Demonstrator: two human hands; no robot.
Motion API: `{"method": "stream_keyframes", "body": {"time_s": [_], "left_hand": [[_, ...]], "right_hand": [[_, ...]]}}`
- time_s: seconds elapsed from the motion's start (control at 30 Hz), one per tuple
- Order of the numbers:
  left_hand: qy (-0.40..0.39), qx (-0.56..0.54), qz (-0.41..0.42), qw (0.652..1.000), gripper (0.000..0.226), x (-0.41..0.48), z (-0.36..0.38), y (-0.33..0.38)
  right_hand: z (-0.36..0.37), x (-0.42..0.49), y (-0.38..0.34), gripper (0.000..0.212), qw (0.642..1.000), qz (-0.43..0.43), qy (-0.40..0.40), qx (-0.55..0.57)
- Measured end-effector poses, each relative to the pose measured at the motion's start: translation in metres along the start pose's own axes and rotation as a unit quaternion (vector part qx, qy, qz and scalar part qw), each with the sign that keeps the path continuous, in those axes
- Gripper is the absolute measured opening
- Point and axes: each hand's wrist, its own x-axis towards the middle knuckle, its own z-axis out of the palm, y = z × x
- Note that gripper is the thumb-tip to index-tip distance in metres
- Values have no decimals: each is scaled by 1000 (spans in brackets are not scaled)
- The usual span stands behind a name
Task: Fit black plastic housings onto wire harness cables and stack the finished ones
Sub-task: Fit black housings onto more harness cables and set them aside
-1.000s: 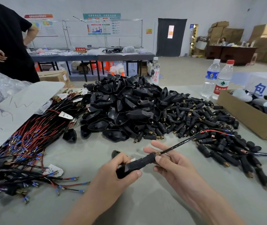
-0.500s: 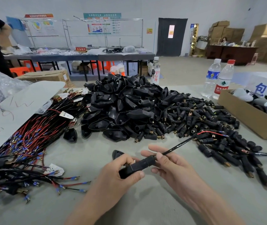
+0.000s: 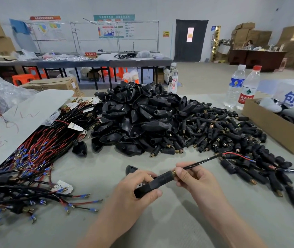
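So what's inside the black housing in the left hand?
A black cable enters the black housing past a brass collar, pinched there by the right hand. Its walls and the gripping left hand hide how far the cable reaches inside.

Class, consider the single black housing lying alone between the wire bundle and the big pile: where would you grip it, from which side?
Probably pinch the lone housing across its broad rounded body, from above and the near side: bare table lies there, wires crowd its left, the pile its right.

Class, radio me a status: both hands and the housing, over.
Left hand grips black housing. Right hand pinches cable at housing's brass end. Connector pile close right, not blocking.
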Motion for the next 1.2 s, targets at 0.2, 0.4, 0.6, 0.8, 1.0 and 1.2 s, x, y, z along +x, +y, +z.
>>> {"method": "stream_keyframes", "body": {"time_s": [0.2, 0.4, 0.6, 0.8, 1.0, 1.2], "left_hand": [[46, 25, 30, 998, 19, 2, 2, -1], [75, 12, 15, 997, 12, -11, -12, 4], [127, 46, -11, 991, 27, -44, -64, -7], [151, 204, -39, 966, 20, -81, -162, -26], [187, 341, -140, 911, 24, -104, -285, -31], [229, 343, -314, 856, 53, -124, -356, -30]], "right_hand": [[-1, 1, 1, 29, 1000, -18, 16, 0], [11, -6, -6, 41, 1000, -3, 20, 16], [72, -23, -10, 40, 996, 36, -46, 66], [161, -41, -13, 33, 975, 116, -101, 159], [253, -51, -20, 27, 948, 195, -206, 142], [278, -66, -3, 21, 935, 226, -274, 27]]}}
